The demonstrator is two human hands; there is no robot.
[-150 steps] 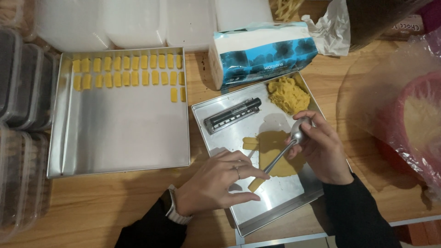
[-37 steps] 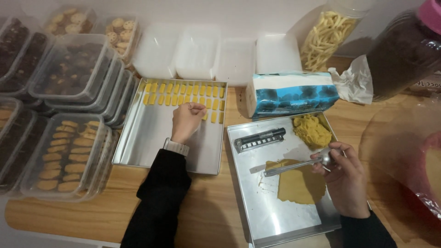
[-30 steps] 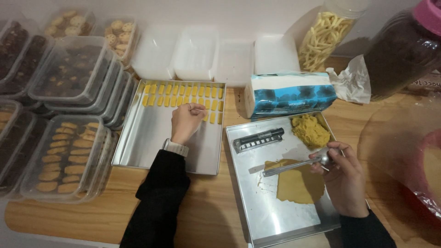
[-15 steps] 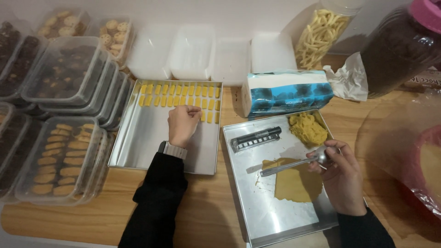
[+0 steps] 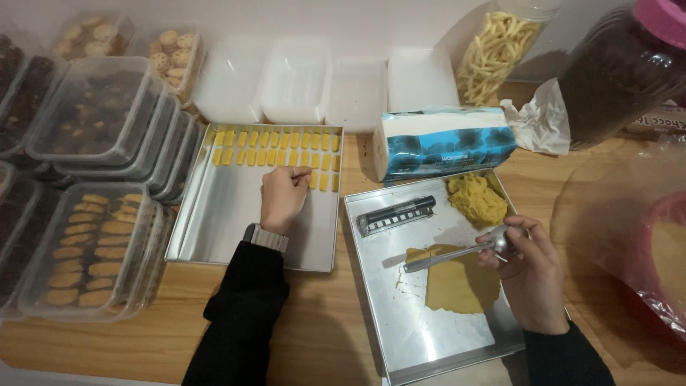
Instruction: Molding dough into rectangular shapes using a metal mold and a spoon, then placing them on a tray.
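A metal spatula (image 5: pixel 450 255) is gripped at its handle by the right hand (image 5: pixel 532 275); its blade runs leftward from the grip over the flat dough sheet (image 5: pixel 457 282), which lies just below. Farther off, the left hand (image 5: pixel 282 196) is stretched forward, fingertips pinched on a small dough piece (image 5: pixel 304 172) at the rows' lower edge on the baking tray (image 5: pixel 214 236).

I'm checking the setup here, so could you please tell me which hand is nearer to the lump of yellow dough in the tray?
Right. The right hand sits just below the lump of yellow dough; the left hand is over the other tray.
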